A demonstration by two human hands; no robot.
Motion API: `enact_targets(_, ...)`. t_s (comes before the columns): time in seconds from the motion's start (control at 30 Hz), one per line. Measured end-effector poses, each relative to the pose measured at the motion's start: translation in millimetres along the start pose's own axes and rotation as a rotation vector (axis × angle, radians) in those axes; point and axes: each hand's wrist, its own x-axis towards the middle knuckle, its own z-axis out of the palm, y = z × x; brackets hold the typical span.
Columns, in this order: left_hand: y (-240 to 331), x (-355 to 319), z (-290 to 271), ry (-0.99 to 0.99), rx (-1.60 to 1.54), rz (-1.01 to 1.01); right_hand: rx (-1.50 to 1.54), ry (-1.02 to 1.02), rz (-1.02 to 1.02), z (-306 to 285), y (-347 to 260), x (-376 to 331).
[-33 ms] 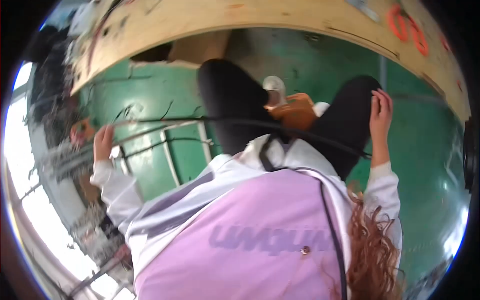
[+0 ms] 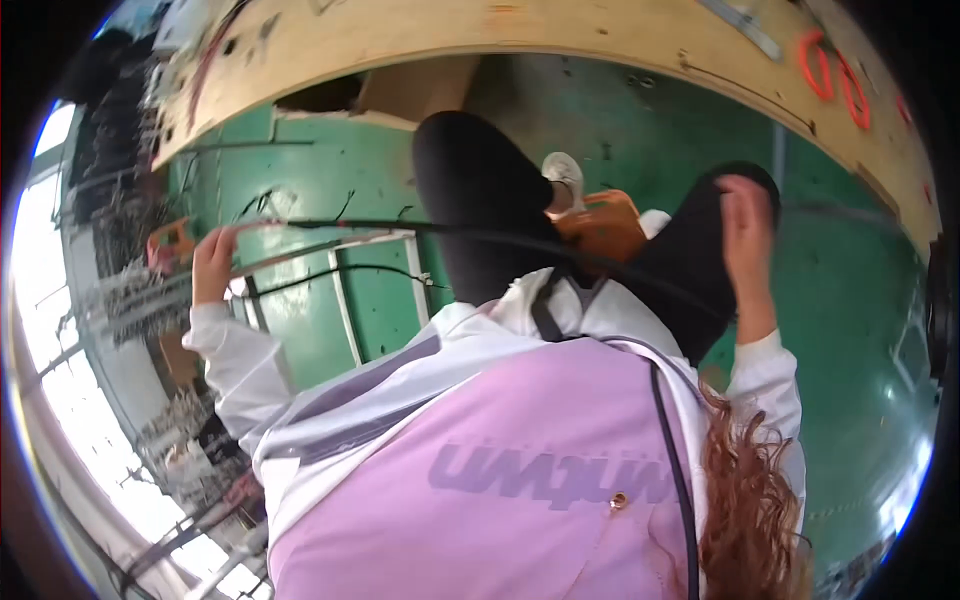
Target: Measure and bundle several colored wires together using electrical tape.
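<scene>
Bright left-side glare, fisheye-bent edges

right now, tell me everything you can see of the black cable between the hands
The cable is thin, black and looks like rubber-coated wire. It stretches nearly taut and level across the lap, over both black-clad knees. The left hand pinches its left end, raised beside the green floor. It runs on toward the right hand; whether that hand grips it cannot be told. A second thin strand sags below it near the left hand.

Lilac vest [image 2: 520, 470] over white long-sleeved jacket [image 2: 240, 365] — black trousers [image 2: 475, 190], white shoe [image 2: 565, 172] — black cord [image 2: 672, 460] down the chest.
</scene>
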Motion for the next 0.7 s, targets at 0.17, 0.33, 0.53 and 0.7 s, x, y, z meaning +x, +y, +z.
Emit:
enact_targets(0.17, 70.4, 1.3, -6.3, 0.070, -0.228, -0.030, 0.436, -0.566, -0.291, 103.7, -130.9, -20.4)
enact_targets(0.33, 130.4, -22.8, -6.1, 0.266, -0.428, 0.088, 0.676, -0.960, -0.007, 74.4, -89.4, -15.8)
enact_targets(0.53, 222.7, -13.5, 96.2, -0.209, -0.368, 0.438, 0.190, -0.705, 0.864, -129.8, -9.8, -44.1)
enact_targets(0.7, 264.4, -21.1, 209.4, -0.260, -0.156, 0.828, -0.316, -0.578, 0.089, -106.7, -53.8, -51.0)
